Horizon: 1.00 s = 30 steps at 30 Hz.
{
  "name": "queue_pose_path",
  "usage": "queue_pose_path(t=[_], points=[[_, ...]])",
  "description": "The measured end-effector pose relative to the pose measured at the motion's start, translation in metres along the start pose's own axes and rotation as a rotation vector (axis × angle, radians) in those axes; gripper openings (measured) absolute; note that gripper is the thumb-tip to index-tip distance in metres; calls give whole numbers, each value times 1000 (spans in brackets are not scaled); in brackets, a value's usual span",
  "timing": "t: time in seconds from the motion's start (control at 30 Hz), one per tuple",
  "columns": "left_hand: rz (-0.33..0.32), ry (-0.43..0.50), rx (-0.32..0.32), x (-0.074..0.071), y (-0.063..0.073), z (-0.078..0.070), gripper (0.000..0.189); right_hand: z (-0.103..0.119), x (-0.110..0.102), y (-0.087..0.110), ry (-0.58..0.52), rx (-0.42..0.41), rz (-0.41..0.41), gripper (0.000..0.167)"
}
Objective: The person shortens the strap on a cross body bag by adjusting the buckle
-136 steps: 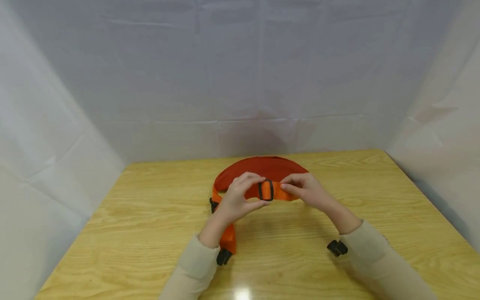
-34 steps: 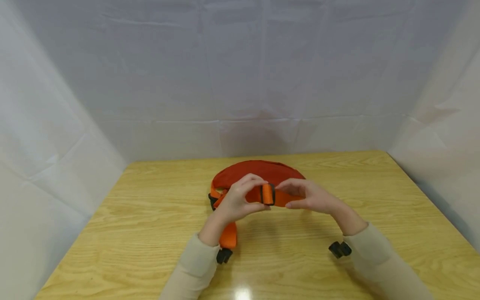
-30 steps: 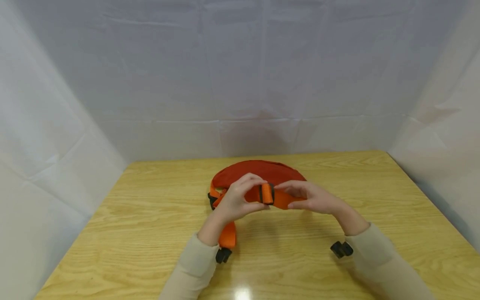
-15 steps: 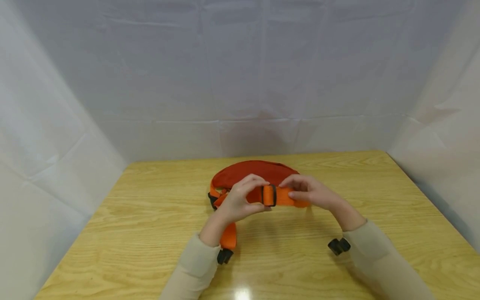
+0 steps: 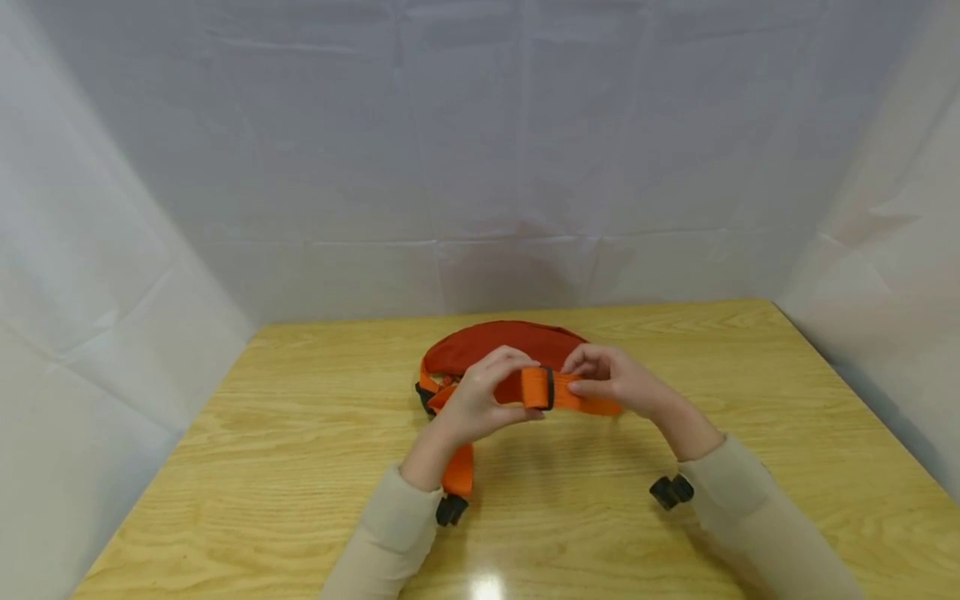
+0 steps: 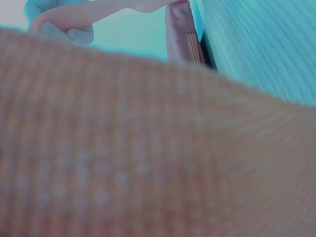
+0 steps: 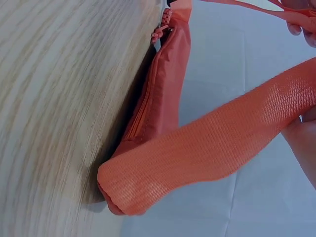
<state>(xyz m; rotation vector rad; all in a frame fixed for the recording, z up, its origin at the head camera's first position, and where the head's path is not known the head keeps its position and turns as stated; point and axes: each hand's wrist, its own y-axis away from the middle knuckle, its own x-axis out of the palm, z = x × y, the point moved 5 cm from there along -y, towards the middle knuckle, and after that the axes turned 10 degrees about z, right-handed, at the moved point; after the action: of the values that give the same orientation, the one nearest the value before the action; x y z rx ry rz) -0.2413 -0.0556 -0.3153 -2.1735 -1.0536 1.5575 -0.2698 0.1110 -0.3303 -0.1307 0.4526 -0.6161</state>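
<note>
The slider point(image 5: 550, 388) sits on the orange strap point(image 5: 597, 406), held up in front of the bag point(image 5: 502, 343), with a fold of webbing bulging at its left side. The left hand point(image 5: 480, 398) pinches slider and fold at their upper and lower edges, thumb below, fingertips above. The right hand point(image 5: 622, 385) pinches the strap just beside the slider, thumb on the near face.

The step in hand looks like adjusting the strap's length through the slider. The next move seems to call for the left hand to steady the slider while the right hand draws or feeds webbing through, keeping it flat and untwisted.

The bag rests on the worktop point(image 5: 300, 467), behind both hands. By the left sleeve point(image 5: 401, 517), an orange tail ends in a black clip point(image 5: 452, 509). A black buckle point(image 5: 671, 492) shows beside the right sleeve point(image 5: 738, 492); whether it rests or hangs, I cannot tell.
</note>
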Motion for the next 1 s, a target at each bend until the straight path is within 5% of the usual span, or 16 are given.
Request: queue_pose_path(t=[0.13, 0.33, 0.63, 1.0], points=[[5, -2, 2, -1, 1, 1, 49, 1, 3, 4, 91, -44, 77, 27], [8, 0, -5, -1, 4, 3, 49, -5, 5, 10, 188, 30, 153, 40], [0, -8, -1, 0, 5, 4, 50, -6, 0, 9, 121, -57, 43, 29], [-31, -4, -9, -1, 5, 3, 50, -4, 0, 4, 17, -185, 17, 31]])
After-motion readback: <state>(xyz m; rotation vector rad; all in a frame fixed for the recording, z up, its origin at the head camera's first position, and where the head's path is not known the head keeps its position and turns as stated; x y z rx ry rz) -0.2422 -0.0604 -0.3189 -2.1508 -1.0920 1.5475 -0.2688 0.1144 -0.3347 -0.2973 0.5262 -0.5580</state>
